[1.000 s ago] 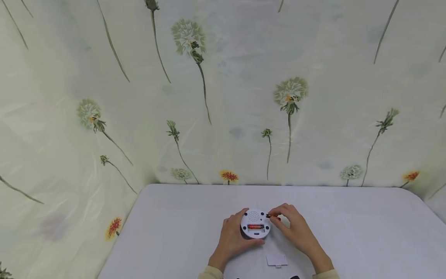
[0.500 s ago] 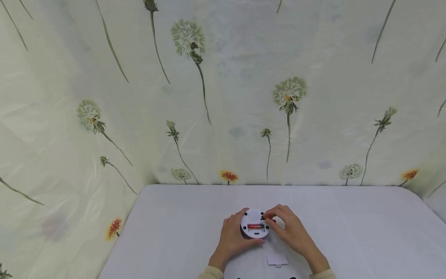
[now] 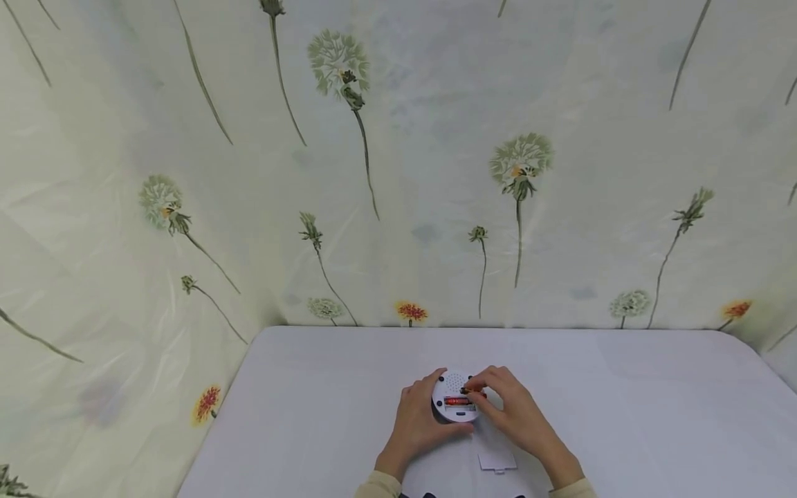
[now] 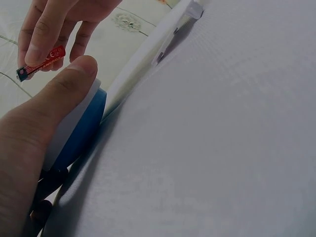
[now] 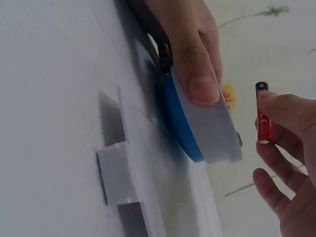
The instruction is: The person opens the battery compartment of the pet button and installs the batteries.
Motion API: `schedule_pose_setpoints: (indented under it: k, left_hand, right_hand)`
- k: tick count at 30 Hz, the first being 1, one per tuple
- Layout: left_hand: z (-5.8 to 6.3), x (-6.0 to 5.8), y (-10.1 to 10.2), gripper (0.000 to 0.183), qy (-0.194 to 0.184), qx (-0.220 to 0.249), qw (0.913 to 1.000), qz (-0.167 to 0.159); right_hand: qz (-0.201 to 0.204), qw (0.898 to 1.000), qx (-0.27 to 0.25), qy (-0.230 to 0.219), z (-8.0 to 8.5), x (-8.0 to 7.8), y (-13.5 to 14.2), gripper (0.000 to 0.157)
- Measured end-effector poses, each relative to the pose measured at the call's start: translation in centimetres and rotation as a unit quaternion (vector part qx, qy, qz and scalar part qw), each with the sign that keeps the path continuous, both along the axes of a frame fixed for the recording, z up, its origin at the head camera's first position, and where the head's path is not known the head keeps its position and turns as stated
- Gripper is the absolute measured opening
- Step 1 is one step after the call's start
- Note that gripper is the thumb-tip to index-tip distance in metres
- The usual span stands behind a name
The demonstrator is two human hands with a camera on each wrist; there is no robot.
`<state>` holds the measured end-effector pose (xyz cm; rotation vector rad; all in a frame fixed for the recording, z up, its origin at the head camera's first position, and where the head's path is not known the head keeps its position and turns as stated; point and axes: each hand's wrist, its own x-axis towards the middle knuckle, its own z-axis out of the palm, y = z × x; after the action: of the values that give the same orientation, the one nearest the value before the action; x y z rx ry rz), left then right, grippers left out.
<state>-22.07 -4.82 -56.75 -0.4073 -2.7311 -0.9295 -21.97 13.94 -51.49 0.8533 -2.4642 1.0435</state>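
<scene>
A round device with a white underside and blue body (image 3: 453, 382) is in my left hand (image 3: 418, 417), thumb across the near rim and fingers round the far left side. Its underside faces up, showing speaker holes, dark feet and an uncovered battery compartment. One red battery (image 3: 459, 401) lies in that compartment. My right hand (image 3: 515, 409) pinches a second red-and-black battery (image 5: 264, 118) between thumb and fingers, over the device's right part in the head view. Both wrist views show this battery apart from the device; the left thumb (image 5: 200, 84) presses its edge.
A white battery cover (image 3: 497, 459) with a small tab lies on the white table (image 3: 324, 394), nearer than the device. Behind the table hangs a cloth with dandelion prints (image 3: 405, 173). Small dark shapes show at the head view's bottom edge.
My right hand has moved left with its battery, from beside the device's right edge to over its face near the compartment. The left hand keeps its hold.
</scene>
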Motion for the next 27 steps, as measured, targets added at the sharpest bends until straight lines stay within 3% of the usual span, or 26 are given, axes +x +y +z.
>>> schedule_pose_setpoints:
  k: [6,14,27]
  left_hand:
    - [0.3,-0.1,0.0,0.095,0.012,-0.003,0.9999,-0.002]
    - [0.3,-0.2,0.0,0.095,0.033,-0.014,0.9993,-0.004]
    - [0.1,-0.1,-0.1,0.096,0.019,-0.022,0.9996,0.001]
  right_hand:
    - [0.018,0.999,0.002,-0.028,0.0,0.1,-0.6,0.015]
    - [0.010,1.000,0.003,-0.008,-0.2,0.1,-1.2,0.017]
    - [0.004,1.000,0.010,0.016,-1.1,0.0,-1.6,0.017]
